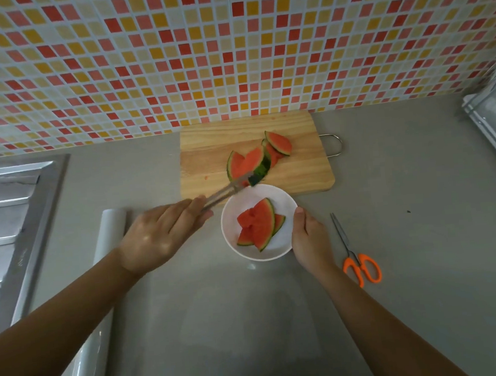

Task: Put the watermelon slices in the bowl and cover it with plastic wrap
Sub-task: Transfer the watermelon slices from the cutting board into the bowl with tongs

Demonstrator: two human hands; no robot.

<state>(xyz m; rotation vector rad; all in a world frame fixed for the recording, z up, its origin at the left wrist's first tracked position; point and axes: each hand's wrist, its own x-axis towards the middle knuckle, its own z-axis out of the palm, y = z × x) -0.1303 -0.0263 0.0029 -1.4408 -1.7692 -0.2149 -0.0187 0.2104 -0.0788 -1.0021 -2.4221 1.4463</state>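
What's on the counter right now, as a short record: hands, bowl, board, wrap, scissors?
Left hand: holds metal tongs pinching a watermelon slice by its rind, over the near edge of the cutting board
Right hand: grips the rim of the white bowl
In bowl: about three slices
On board: more slices remain
Plastic wrap roll: on counter, left of bowl
Scissors: orange-handled, right of bowl

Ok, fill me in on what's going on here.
The left hand holds tongs gripping a slice above the board. The right hand grips the bowl at its rim; a few slices lie inside. More slices wait on the board. The wrap roll lies left, scissors right; the bowl is uncovered.
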